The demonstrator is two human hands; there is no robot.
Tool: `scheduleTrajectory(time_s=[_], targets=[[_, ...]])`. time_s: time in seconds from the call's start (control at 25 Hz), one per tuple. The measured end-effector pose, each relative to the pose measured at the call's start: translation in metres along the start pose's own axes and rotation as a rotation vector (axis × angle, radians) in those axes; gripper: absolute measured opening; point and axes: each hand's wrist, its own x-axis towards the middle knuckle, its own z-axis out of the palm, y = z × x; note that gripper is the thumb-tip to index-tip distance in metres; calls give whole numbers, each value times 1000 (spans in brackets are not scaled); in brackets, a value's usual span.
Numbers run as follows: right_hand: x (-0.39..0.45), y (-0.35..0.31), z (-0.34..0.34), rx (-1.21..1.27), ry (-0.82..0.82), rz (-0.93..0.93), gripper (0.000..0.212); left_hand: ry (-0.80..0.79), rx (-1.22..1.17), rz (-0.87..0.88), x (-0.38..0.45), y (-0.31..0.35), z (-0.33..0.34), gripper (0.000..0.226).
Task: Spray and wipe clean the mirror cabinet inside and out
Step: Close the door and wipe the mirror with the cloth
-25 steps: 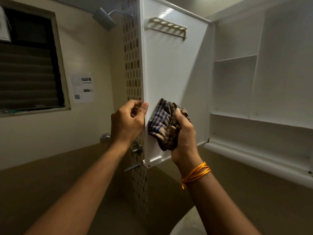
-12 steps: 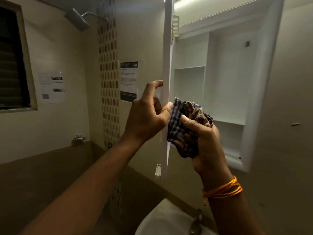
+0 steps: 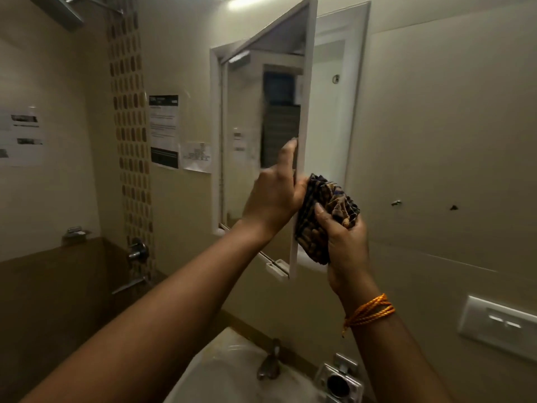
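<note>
Swinging out from the wall, the white-framed mirror door (image 3: 261, 126) of the recessed white mirror cabinet (image 3: 353, 82) stands partly open, hinged on its left side, free edge toward the camera. Mirror face shows a blurred reflection of the room. Cabinet interior visible to the right of the door edge: white, one small round fitting on the back wall.

Left hand (image 3: 274, 196) grips the door's free edge about mid-height: index finger stretched up along the mirror face, thumb wrapped round the edge. Other fingers can't be made out.

Right hand (image 3: 343, 242) holds a bunched dark blue-and-brown checked cloth (image 3: 328, 216), fingers curled around it, thumb on top. Cloth is pressed against the inner side of the door's free edge, just right of the left hand and touching it. Orange braided thread bracelet (image 3: 370, 311) on the right wrist.

White plastic latch block (image 3: 277, 267) sits at the door's lower corner.

Below: white ceramic washbasin (image 3: 226, 370) with a dull metal tap (image 3: 268, 362), and a chrome holder (image 3: 338, 379) beside it on the right. White switch plate (image 3: 501, 325) on the beige wall at lower right; two small dark marks on that wall right of the cabinet.

Left of the cabinet: black-and-white printed notice (image 3: 163, 130) taped on the wall, smaller paper next to it, then a vertical strip of brown mosaic tiles (image 3: 130, 117). Chrome shower valve (image 3: 139, 248) at the strip's base, shower head (image 3: 56, 10) at top left.
</note>
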Motion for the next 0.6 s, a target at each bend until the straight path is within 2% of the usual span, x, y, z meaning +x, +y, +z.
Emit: scheduleTrajectory(time_s=[0.12,0.4,0.52,0.6], targets=[[8,-2,-16,-30,46,-32,39,-38,25,-21,6,6,28,70],[2,8,-63,-14,380,-54,25,-207,108,-22,24,4,65,76],[1,11,-85,-115,380,-17,34,-186,35,3,29,-7,77,76],[2,11,-94,-220,363,-5,29,-158,-4,21,28,-15,85,74]])
